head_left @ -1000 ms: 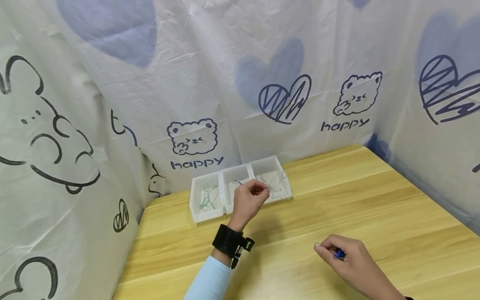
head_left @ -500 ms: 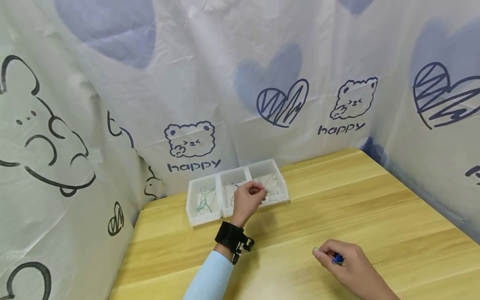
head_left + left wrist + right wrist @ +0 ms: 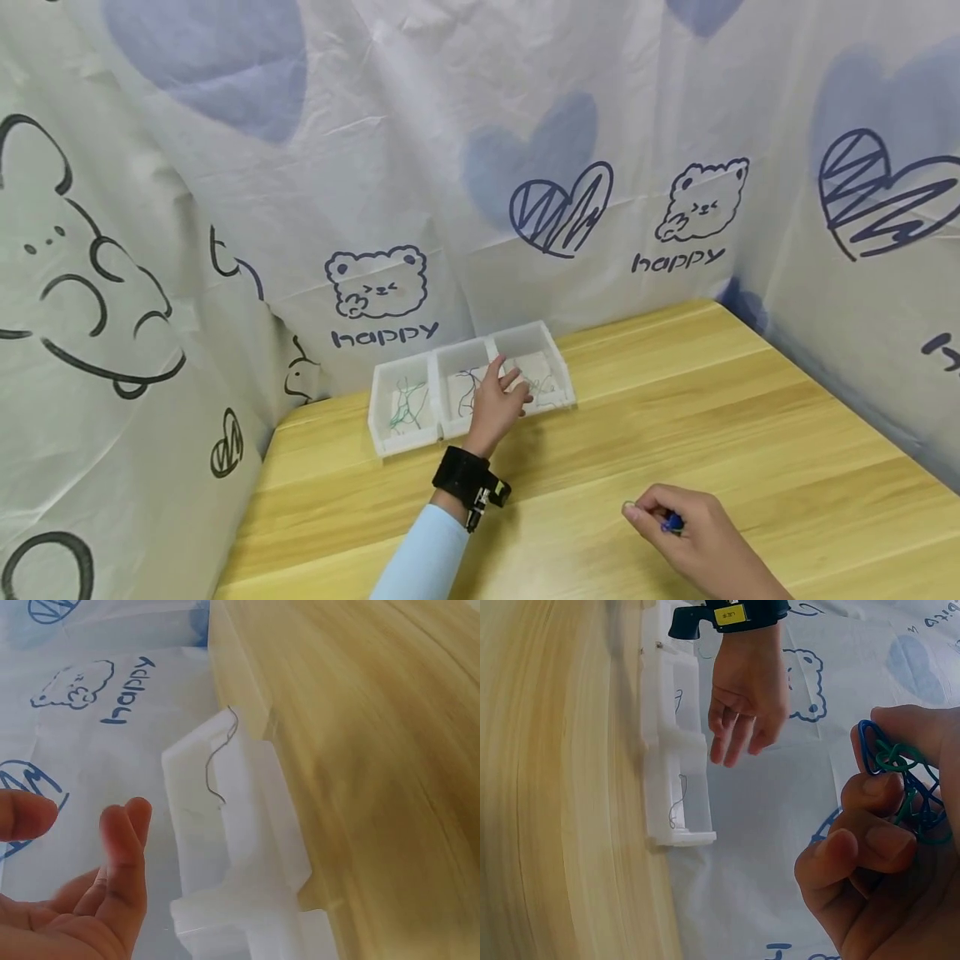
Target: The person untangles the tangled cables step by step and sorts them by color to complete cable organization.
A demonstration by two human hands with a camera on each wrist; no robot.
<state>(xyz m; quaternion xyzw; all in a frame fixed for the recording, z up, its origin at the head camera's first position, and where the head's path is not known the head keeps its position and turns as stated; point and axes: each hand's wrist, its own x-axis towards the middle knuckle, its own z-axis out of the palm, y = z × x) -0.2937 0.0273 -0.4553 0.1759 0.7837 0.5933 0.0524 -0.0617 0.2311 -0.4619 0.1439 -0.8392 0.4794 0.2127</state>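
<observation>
My left hand (image 3: 495,412) hovers over the white three-part tray (image 3: 408,442), near its right compartment. In the left wrist view its thumb and fingers are parted with nothing between them. Thin green wires (image 3: 407,407) lie in the left compartment, dark blue ones (image 3: 467,387) in the middle, and greyish wires (image 3: 542,387) in the right. One grey wire (image 3: 208,769) reaches over the tray's end wall. Above the table at the lower right, my right hand (image 3: 693,533) grips a tangled bunch of blue and green wires (image 3: 894,759), partly hidden by its curled fingers.
The tray stands at the back of the wood-grain table (image 3: 600,467), close against a white cloth (image 3: 420,167) with printed hearts and bears. More cloth hangs along the left and right sides. A black band (image 3: 459,472) with a small camera is on the left wrist.
The left hand's pinched thumb and fingers have spread apart over the tray. The right hand keeps its grip on the wires and barely moves. The head view has shifted slightly.
</observation>
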